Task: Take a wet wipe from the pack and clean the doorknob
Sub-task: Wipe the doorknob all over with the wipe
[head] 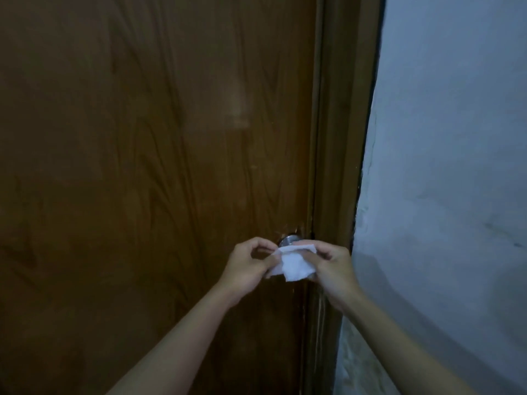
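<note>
A white wet wipe [293, 265] hangs crumpled between both of my hands, close in front of the door. My left hand [248, 265] pinches its left edge with fingertips. On the other side, my right hand [330, 263] grips the wipe's right part. Just above the wipe the top of a round metal doorknob [289, 240] shows, near the door's right edge; the wipe and fingers hide its lower part. The wipe pack is not in view.
A dark brown wooden door [142, 166] fills the left and middle. Its frame [339, 138] runs down beside the knob. A pale blue-grey wall [456, 166] takes up the right side.
</note>
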Motion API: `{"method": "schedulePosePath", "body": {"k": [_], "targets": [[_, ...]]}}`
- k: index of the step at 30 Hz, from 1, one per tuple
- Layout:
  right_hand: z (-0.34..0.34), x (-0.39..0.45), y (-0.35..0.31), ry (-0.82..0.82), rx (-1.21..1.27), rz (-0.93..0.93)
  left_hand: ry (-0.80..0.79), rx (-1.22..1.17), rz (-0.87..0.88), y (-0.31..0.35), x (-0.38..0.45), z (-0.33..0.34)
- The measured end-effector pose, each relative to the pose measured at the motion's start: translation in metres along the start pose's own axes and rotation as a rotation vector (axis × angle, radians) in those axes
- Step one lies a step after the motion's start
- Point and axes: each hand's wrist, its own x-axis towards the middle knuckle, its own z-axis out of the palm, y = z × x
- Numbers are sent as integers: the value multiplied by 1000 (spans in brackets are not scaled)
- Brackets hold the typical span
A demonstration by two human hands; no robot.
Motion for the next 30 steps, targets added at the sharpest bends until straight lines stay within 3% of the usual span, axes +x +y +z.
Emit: {"method": "schedulePosePath", "body": {"k": [4,6,13,18,24,30], "targets": [[-23,28,6,267,-213,-107,-25,26,-57,-13,21,14],[-30,40,12,306,-318,-172,-15,91,-39,-18,29,21],[-38,64,55,-48,-666,-396,78,421,130,-35,53,48],[-38,60,83,-254,-600,-425,108,495,138,-43,55,58],[-38,56,98,-116,-529,-475,69,543,87,-44,59,61],[-30,65,93,-166,-467,-346,43,503,37,-44,63,61]]}}
